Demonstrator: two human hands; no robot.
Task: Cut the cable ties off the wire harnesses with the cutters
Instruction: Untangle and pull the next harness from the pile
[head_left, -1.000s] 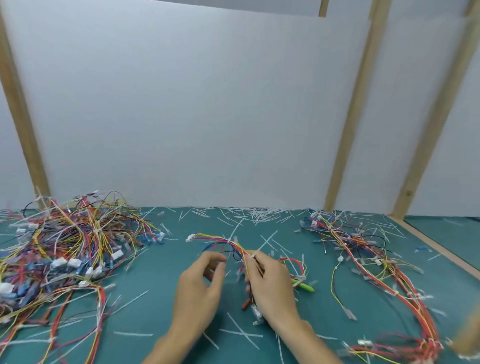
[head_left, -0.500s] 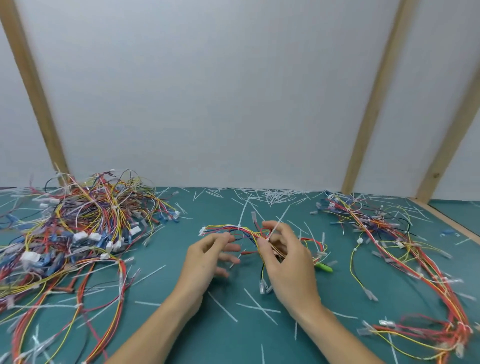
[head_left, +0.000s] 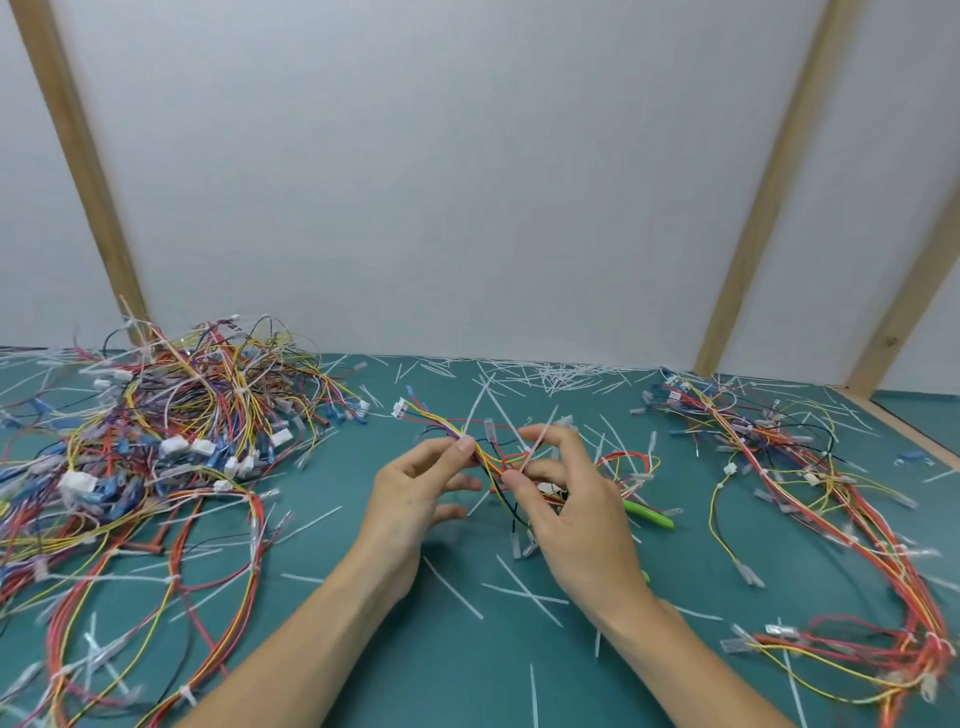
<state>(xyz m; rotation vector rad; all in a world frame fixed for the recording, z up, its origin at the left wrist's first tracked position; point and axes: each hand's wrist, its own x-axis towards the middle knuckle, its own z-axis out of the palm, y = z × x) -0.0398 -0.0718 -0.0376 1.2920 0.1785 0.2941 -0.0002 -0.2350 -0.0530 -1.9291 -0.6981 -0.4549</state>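
Our left hand and right hand pinch the wires; the cutters lie beside, so the tie may stay on.

Both hands are raised side by side, left hand and right hand with fingertips pinched.

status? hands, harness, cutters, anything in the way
Left hand pinches the wire harness; right hand pinches its white cable tie. Green-handled cutters lie on the mat, partly behind the right hand. Cut ties litter the green mat; nothing blocking.
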